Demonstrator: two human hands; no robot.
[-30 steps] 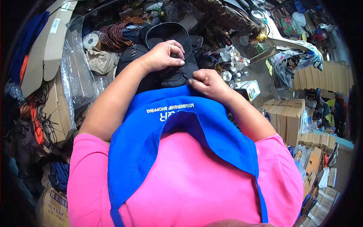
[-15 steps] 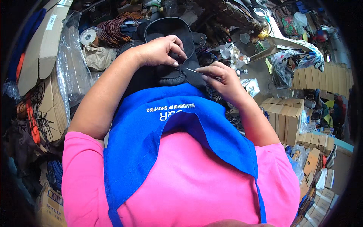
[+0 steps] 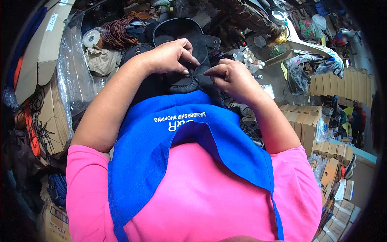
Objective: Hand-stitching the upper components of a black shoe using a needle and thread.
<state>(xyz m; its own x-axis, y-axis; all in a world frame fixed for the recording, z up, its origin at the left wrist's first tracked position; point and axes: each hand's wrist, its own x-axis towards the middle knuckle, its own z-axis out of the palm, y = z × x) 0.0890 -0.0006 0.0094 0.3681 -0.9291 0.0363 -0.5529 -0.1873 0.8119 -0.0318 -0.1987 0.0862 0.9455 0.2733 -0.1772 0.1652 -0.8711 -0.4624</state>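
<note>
In front of my blue apron [image 3: 141, 141] lies a black shoe [image 3: 181, 85], its rounded toe with puckered stitching turned toward me. My left hand [image 3: 175, 57] rests on it from the left, thumb and forefinger pinched at the seam. To the right of that seam, my right hand [image 3: 231, 76] has thumb and forefinger closed on a thin needle [image 3: 200, 74], which points left at the stitching. The needle is faint, and any thread is too fine to make out. A black strap with an eyelet [image 3: 213, 42] sticks out at the shoe's far right.
At far left are a white-ended spool [image 3: 92, 38], coiled brown cord [image 3: 123, 32] and crumpled paper [image 3: 100, 60]. Several small bottles [image 3: 248, 58] stand beyond my right hand. Cardboard boxes [image 3: 300, 123] are stacked at right, and tall cardboard [image 3: 44, 52] leans at left.
My left forefinger has reached down and right toward the seam. My right hand has shifted slightly, its fingers more curled, and less of the needle shows bright.
</note>
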